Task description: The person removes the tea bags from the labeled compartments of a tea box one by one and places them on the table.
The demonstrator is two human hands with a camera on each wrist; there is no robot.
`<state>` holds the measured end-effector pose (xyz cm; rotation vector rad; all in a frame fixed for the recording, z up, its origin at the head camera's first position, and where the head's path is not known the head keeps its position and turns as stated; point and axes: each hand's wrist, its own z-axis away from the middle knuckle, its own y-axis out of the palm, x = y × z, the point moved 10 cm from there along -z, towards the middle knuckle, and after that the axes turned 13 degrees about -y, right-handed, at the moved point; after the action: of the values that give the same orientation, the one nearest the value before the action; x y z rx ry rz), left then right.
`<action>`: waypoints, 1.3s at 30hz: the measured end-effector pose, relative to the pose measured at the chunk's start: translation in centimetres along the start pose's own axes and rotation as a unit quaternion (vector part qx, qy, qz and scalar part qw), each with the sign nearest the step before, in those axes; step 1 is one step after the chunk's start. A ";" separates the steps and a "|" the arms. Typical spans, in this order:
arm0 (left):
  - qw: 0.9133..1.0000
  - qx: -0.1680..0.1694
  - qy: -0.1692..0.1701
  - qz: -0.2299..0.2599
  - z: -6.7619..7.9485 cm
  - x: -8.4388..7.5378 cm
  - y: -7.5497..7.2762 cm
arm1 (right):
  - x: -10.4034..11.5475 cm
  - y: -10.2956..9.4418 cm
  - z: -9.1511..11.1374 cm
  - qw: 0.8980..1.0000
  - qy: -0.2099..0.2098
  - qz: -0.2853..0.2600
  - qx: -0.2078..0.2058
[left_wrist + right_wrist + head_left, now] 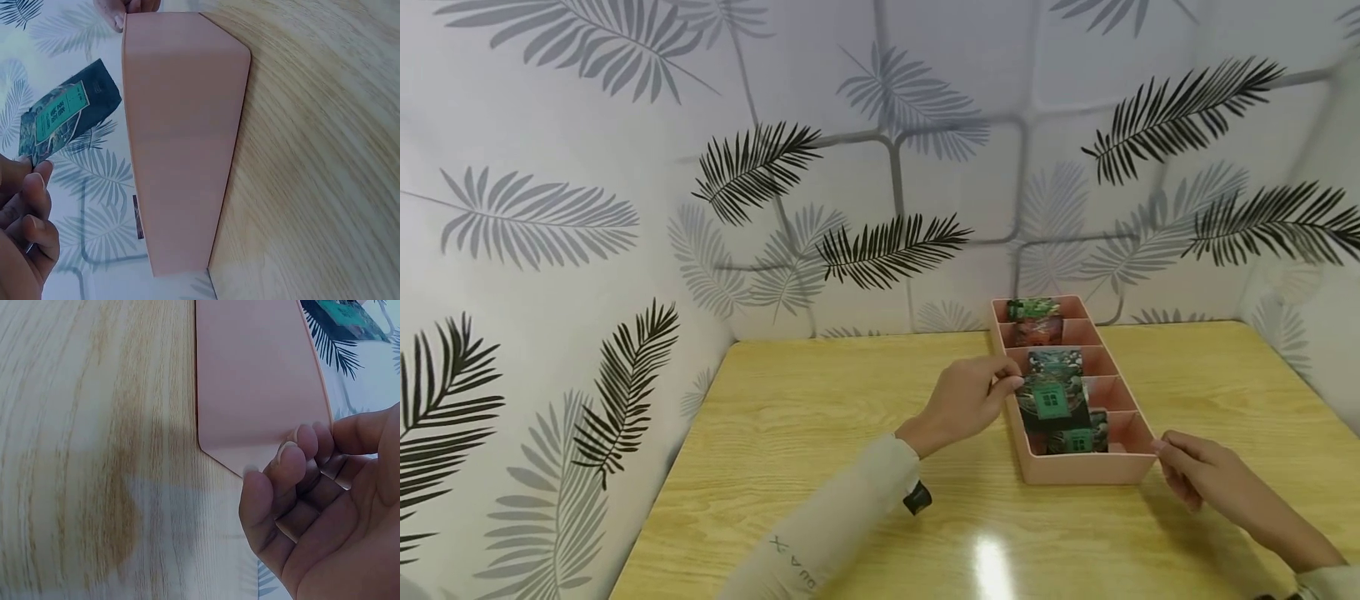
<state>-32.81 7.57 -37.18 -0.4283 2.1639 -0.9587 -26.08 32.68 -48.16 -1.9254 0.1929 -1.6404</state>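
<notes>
A pink divided box [1086, 472] stands on the wooden table. Over its middle compartments my left hand [962, 402] pinches a dark packet [1051, 402] with a green label by one edge. In the left wrist view this packet [70, 114] is tilted and held above the box's rim. My right hand [1213, 483] grips the box's near right corner between thumb and fingers; the right wrist view shows its fingers [289, 464] curled at that corner. Another dark packet [1078, 440] with a green label lies in the nearest compartments.
At the box's far end are a green packet [1032, 309] and a reddish-brown packet [1037, 332] in separate compartments. The wooden table [805, 400] extends to both sides. A white wall with leaf patterns [895, 250] rises behind it.
</notes>
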 end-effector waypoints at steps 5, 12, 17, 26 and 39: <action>1.000 -0.020 -0.009 0.000 0.1 0.6 -1.4 | -0.4 0.1 0.0 1.000 0.004 -0.013 0.001; 0.999 -0.026 -0.030 -0.014 0.5 1.7 -3.0 | -0.4 0.1 -0.1 1.000 0.000 -0.016 -0.006; 0.999 -0.035 -0.034 -0.023 1.1 2.9 -3.9 | -0.5 0.2 -0.1 1.000 0.005 -0.021 0.000; 0.996 -0.059 -0.048 -0.041 2.3 5.4 -5.9 | 0.0 0.1 -0.2 1.000 -0.016 -0.012 -0.008; 0.992 -0.063 -0.099 -0.050 4.3 9.1 -8.6 | -0.3 0.2 -0.3 1.000 -0.010 -0.017 -0.002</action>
<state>-35.82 -5.39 -37.16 -0.6717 2.0431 -0.7983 -26.34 32.54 -48.54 -1.9571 0.1581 -1.6440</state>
